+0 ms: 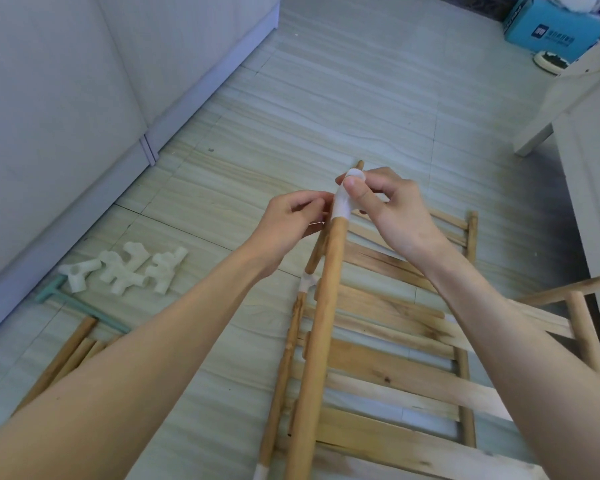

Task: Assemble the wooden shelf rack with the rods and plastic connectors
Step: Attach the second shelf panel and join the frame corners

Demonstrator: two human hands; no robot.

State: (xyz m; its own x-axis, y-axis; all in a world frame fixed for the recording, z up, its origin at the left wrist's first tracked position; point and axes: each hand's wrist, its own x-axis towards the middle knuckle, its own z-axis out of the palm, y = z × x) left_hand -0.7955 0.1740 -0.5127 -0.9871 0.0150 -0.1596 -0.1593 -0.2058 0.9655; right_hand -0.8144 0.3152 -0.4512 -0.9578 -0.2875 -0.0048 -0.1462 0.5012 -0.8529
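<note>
Item: white plastic connector (343, 199), seated on the top end of a raised wooden rod (321, 323). Right hand (388, 209) pinches it, thumb across its front. Left hand (291, 220), fingers curled, touches the rod just below. Spare connectors (125, 268) lie on the tiled floor (326, 98), well left.

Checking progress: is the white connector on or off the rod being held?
On. The white connector caps the rod's top end, pinched by the right hand.
</note>
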